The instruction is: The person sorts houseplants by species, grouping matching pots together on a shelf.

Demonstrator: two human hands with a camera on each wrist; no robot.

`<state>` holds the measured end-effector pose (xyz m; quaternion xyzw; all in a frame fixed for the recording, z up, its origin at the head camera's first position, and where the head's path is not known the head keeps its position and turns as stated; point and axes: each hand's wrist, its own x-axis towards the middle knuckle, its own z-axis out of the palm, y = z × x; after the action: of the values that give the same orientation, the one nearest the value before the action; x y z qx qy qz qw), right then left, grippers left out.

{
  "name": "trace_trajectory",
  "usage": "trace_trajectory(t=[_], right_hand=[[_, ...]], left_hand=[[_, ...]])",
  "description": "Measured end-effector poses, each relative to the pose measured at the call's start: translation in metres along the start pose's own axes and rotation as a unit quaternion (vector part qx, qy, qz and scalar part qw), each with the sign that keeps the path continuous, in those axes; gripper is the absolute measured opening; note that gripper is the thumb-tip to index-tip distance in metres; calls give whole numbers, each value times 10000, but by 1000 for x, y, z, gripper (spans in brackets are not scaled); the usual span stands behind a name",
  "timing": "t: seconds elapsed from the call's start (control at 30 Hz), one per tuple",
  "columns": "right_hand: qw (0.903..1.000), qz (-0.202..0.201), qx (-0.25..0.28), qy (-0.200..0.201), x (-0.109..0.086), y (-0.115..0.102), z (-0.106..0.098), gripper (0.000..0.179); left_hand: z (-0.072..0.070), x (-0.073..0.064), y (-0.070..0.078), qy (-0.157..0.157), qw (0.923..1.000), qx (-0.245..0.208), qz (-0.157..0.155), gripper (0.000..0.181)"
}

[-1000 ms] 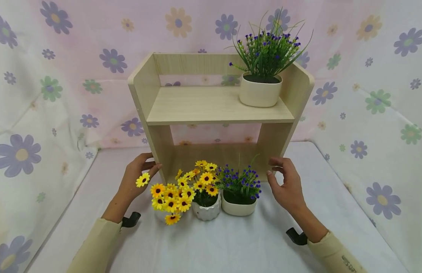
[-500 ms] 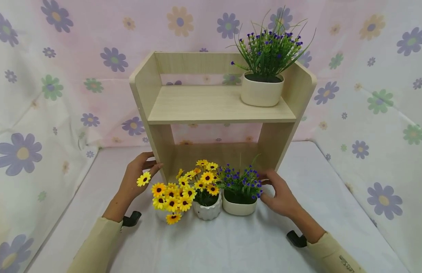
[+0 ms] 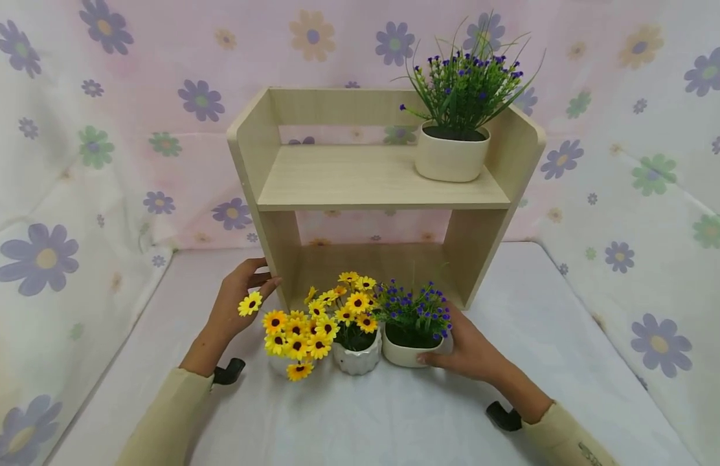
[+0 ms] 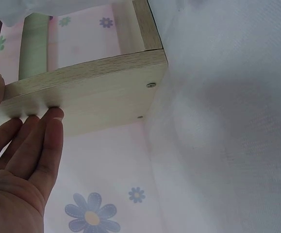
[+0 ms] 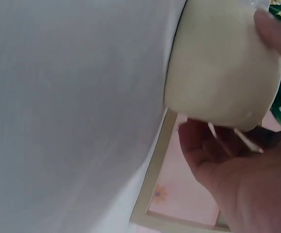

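Note:
My right hand (image 3: 473, 349) grips the right end of an oval cream flowerpot (image 3: 402, 356) with small purple flowers (image 3: 415, 310); its thumb lies on the front and the fingers pass behind. The right wrist view shows the pot's smooth cream wall (image 5: 223, 63) between thumb and fingers. My left hand (image 3: 234, 298) holds the left side panel of a pale wooden shelf (image 3: 348, 206), its thumb at the front edge. Seen from the left wrist, the fingertips (image 4: 55, 114) press on the panel's outer face. Beside the cream pot is a white pot (image 3: 357, 359) of yellow flowers.
Another yellow flower plant (image 3: 298, 340) stands at the left of the row, one bloom overlapping my left hand. On the upper board, at the right, sits a cream pot (image 3: 452, 155) with taller purple flowers. A floral cloth (image 3: 605, 194) hangs around the white-covered table (image 3: 360, 421).
My right hand has moved left from the shelf's right side to the cream pot and taken hold of it. The left hand keeps its place on the panel. The view has shifted slightly.

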<state>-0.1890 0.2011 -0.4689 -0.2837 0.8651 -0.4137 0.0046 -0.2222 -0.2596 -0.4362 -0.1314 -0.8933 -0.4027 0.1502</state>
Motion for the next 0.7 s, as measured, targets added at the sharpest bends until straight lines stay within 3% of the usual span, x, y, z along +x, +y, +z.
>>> trace_trajectory(t=[0.17,0.3,0.5,0.7], right_hand=[[9990,368,189,197,-1,-7,3,116],[9950,948,169,259,-2,-14,7,111],[9786,1773,946,442,-3,-24,15,109],[9662,1975,1533,631,-4,-28,17,104]], left_hand=[[2,1,2,15,10000,4,-29,54],[3,0,1,16,10000,-7,-34,55],[2,0,0,21,10000,-4,-4,55],[2,0,0,-2,10000,17,6,53]])
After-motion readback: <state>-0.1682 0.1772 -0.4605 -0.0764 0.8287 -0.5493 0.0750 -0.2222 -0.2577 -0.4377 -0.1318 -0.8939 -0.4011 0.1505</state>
